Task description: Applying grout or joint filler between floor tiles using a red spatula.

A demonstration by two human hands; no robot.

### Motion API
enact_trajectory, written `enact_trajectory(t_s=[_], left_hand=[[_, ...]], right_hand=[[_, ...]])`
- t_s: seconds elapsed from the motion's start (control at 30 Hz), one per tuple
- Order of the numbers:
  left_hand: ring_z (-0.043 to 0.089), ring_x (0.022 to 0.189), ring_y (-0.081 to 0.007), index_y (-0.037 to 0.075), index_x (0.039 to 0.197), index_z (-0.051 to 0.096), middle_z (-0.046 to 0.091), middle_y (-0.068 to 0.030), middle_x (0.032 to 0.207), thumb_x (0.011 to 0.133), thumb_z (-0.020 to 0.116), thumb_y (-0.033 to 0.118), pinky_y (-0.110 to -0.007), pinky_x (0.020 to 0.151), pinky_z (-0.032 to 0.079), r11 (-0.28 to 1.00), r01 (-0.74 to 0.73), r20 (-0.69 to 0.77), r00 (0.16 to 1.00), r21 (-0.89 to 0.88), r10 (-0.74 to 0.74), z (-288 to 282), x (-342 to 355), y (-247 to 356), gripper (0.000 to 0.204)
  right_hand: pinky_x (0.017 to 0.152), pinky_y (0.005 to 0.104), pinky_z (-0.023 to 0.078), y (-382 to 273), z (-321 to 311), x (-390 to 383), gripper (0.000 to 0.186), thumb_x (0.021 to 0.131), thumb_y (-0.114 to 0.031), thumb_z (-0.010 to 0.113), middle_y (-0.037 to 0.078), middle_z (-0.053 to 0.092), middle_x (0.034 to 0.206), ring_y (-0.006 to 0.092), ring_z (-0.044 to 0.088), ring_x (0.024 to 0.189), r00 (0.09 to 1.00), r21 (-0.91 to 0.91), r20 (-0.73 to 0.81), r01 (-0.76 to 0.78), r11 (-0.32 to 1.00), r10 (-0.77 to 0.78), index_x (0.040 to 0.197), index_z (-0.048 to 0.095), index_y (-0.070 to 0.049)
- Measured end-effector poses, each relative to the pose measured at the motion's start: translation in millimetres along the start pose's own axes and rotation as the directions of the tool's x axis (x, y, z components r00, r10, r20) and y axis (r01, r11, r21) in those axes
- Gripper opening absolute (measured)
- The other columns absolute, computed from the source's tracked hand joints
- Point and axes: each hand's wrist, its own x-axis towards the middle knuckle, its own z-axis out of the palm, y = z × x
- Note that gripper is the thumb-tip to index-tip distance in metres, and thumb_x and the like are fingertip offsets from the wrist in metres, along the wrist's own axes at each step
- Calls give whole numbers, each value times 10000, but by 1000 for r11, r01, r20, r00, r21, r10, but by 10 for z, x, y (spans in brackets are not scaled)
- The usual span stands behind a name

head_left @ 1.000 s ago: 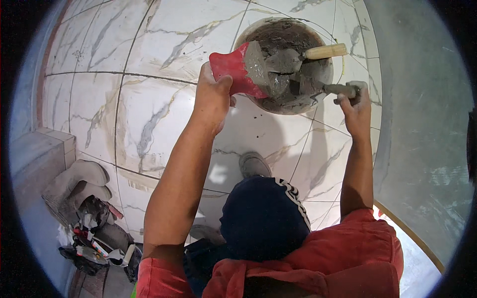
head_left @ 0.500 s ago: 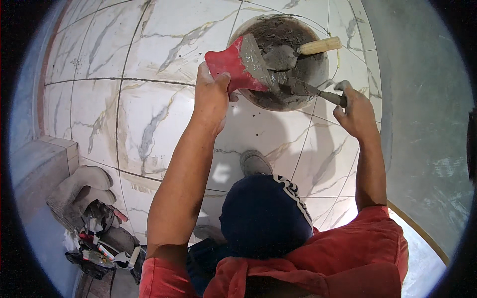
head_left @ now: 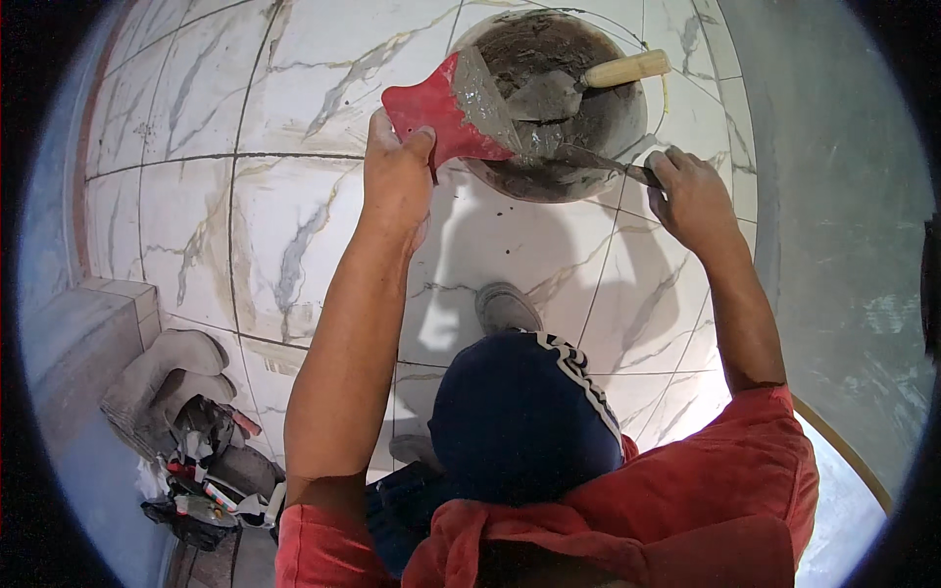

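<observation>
My left hand [head_left: 399, 167] is closed on a red plastic spreader [head_left: 431, 106] at the near left rim of a round bucket [head_left: 627, 137]. Wet grey mortar [head_left: 482, 98] coats the spreader's far edge. My right hand [head_left: 689, 191] grips the handle of a narrow trowel [head_left: 586, 157], its blade over the bucket and its tip close to the spreader's coated edge. Inside the bucket, dark grey mortar [head_left: 534, 54] clings to the bottom and sides. A second trowel with a wooden handle [head_left: 627, 69] lies there, its blade [head_left: 545, 96] on the mortar and its handle across the right rim.
Marble-patterned tiles [head_left: 294, 225] cover the floor. Grey boots [head_left: 162, 382] and a heap of bags and small items [head_left: 211, 480] lie at the lower left beside a low ledge [head_left: 88, 333]. A grey wall or panel [head_left: 833, 196] rises on the right. A shoe [head_left: 507, 309] stands below the bucket.
The spreader in my left hand has shifted left and slightly up. My right hand has moved a little, and its trowel blade now lies flatter, seen more edge-on.
</observation>
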Motion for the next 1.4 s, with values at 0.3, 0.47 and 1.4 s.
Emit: enact_trajectory(t_s=[0.3, 0.47, 1.4], left_hand=[[583, 922, -177, 39, 1260, 402, 548, -110, 1144, 908, 424, -28, -316, 705, 502, 993, -120, 10, 993, 3, 120, -33, 8, -63, 359], [581, 953, -193, 39, 1280, 378, 534, -125, 1169, 913, 419, -26, -330, 731, 511, 989, -145, 8, 989, -24, 145, 21, 6, -52, 375], [518, 722, -124, 19, 1241, 360, 580, -100, 1013, 954, 481, 149, -265, 589, 445, 853, -466, 40, 882, 234, 470, 151, -115, -31, 338]], right_hand=[[848, 473, 454, -217, -105, -67, 407, 855, -154, 578, 270, 614, 978, 447, 586, 957, 985, 622, 105, -174, 763, 140, 1192, 471, 47], [874, 423, 456, -523, -153, -157, 400, 929, -232, 564, 290, 615, 1024, 422, 607, 965, 988, 764, 63, -138, 630, 140, 1215, 497, 40], [830, 374, 464, -934, 64, -189, 492, 935, -409, 532, 221, 634, 984, 284, 608, 895, 947, 903, 74, -196, 382, 311, 1212, 495, -5]])
